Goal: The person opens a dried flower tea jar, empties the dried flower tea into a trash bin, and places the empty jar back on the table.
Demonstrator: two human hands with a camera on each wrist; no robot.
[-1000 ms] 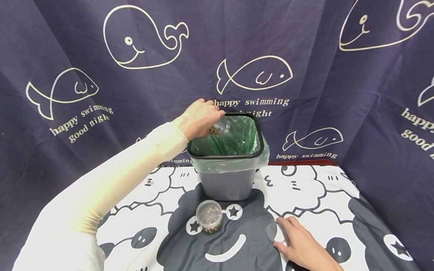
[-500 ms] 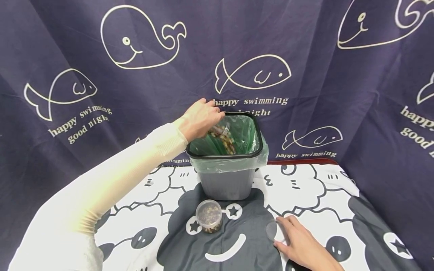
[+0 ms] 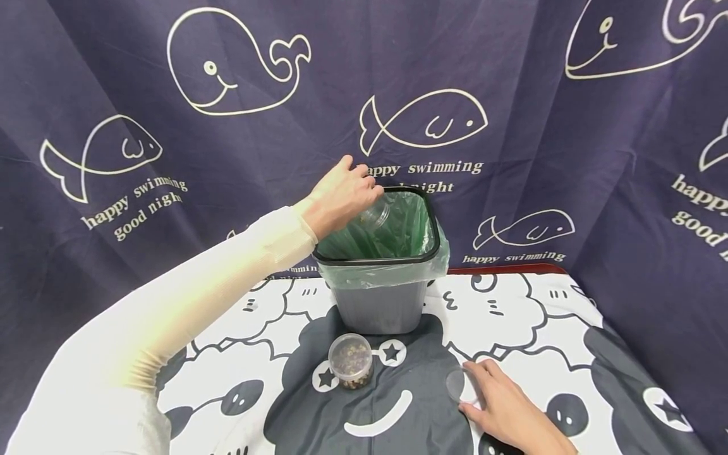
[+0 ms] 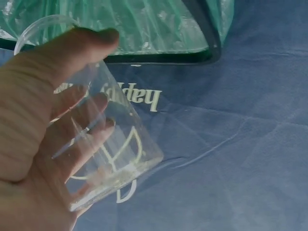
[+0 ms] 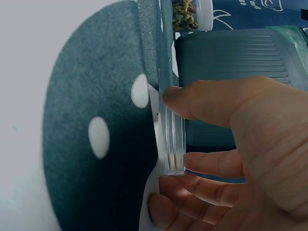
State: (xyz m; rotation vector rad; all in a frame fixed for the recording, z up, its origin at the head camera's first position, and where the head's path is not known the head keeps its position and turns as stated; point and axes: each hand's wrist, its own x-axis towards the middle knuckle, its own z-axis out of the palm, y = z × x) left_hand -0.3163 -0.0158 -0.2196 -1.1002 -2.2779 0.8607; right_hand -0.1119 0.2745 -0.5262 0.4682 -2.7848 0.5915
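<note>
- Head: clear jar tipped over bin by surface's far edge; filled jar set nearer, lid towards right edge.
- Left wrist: clear jar clamped by fingers of left hand; could be dropped if grip slackens.
- Right wrist: lid pinched by fingers of right hand; could be skidded if knocked.

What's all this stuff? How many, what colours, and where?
bin: one, grey, black rim, centre
bin bag: one, green, lining the bin
cloth: one, white and dark grey, under the bin
tub: one, clear, brownish bits inside, on the cloth
jar: one, clear, over the bin
lid: one, clear, right of the tub
edge strip: one, red, behind the cloth
curtain: count unclear, dark blue, back and sides
sleeve: one, cream, on the left
left hand: one, bare, gripping the jar
right hand: one, bare, holding the lid
</note>
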